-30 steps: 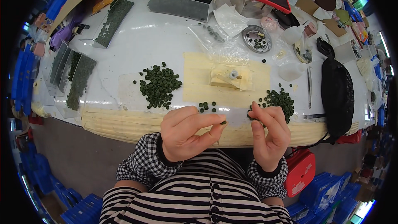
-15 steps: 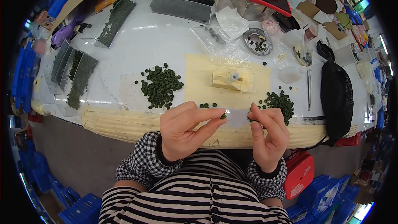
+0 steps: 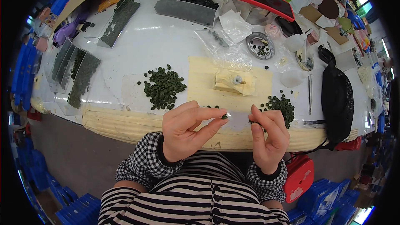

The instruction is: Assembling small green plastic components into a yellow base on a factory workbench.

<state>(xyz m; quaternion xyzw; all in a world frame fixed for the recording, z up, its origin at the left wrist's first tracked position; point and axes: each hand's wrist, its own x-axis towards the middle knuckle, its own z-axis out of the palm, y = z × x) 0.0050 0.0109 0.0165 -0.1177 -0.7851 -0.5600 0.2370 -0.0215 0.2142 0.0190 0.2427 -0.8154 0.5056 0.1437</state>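
Note:
My left hand is closed in a pinch, with a small dark green round piece between thumb and forefinger. Facing it across a short gap, my right hand has its fingertips drawn together on another small dark green piece, mostly hidden by the fingers. Both hands hover over the padded front edge of the table. Beyond the left hand lies a loose heap of dark green round pieces; a smaller heap lies just behind the right hand. Between and behind them sits a tape-covered block with a small ring-like fitting on top.
Clear trays of dark pieces stand at the left, back left and back. A round metal dish holds several pieces. Farther right are a red-edged phone, tweezers and a black mesh pouch.
The view has shifted slightly, so the table things sit a little farther right. Both hands keep nearly the same pinching pose.

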